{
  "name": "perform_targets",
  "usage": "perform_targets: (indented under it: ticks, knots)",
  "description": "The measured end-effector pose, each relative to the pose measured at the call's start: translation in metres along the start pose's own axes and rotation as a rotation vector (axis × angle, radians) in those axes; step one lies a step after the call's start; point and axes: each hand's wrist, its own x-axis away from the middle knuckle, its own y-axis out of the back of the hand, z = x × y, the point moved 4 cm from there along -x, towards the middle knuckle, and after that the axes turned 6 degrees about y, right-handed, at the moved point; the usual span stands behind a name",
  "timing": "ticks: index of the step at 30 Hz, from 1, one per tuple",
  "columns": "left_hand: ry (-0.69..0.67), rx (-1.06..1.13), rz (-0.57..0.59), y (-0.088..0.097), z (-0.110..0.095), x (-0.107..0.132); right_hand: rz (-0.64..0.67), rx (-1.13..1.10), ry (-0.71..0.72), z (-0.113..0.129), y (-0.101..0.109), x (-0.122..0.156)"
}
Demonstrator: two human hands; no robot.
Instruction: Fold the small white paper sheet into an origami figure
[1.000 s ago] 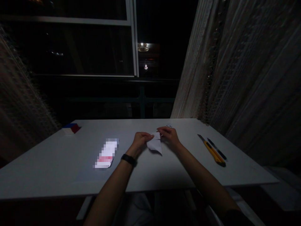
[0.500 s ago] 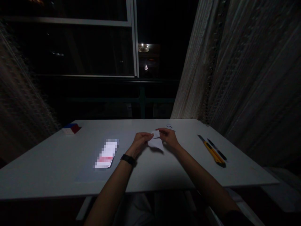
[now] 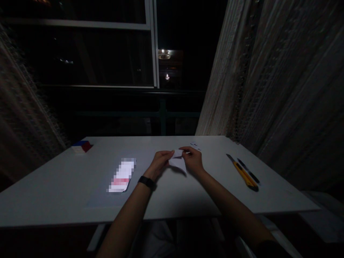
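Note:
A small piece of white paper [image 3: 178,163] is held up between my two hands, over the middle of the table. Its upper part is bent over and its lower corner hangs free. My left hand [image 3: 160,159] pinches the paper's left side, thumb on top; a dark watch sits on that wrist. My right hand [image 3: 194,159] grips the right side of the same paper with thumb and fingers, some of them hidden behind it. Just beyond my right hand lie small white paper scraps [image 3: 194,143] with dark marks.
On the white table [image 3: 53,193] a lit phone [image 3: 122,175] lies left of my hands. A colour puzzle cube [image 3: 82,146] sits at the far left. To the right lie a yellow box cutter [image 3: 244,175], its blade out, and a dark pen [image 3: 248,170]. Curtains [image 3: 223,71] hang beyond.
My right hand has shifted slightly, its thumb and fingers now lower on the paper's right edge. The left hand and the objects on the table look unmoved.

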Motion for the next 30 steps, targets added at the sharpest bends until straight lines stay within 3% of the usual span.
perform_targets:
  ticks: [3,11,15,22,30]
  knots:
    - [0.014,0.002,-0.008,0.001,0.001,-0.001,-0.031,0.037,0.067,0.004,0.001,0.002]
    - [0.005,0.053,0.006,-0.005,-0.003,0.005,0.008,0.184,0.411,0.014,0.001,0.007]
    - [-0.002,0.088,-0.008,-0.003,-0.003,0.004,0.072,0.168,0.468,0.016,-0.002,0.009]
    - [-0.032,0.071,0.035,0.000,-0.002,0.000,0.109,-0.024,0.284,0.028,-0.003,0.008]
    - [-0.064,-0.032,0.056,-0.002,-0.002,0.001,0.162,-0.480,-0.189,-0.002,-0.014,0.003]
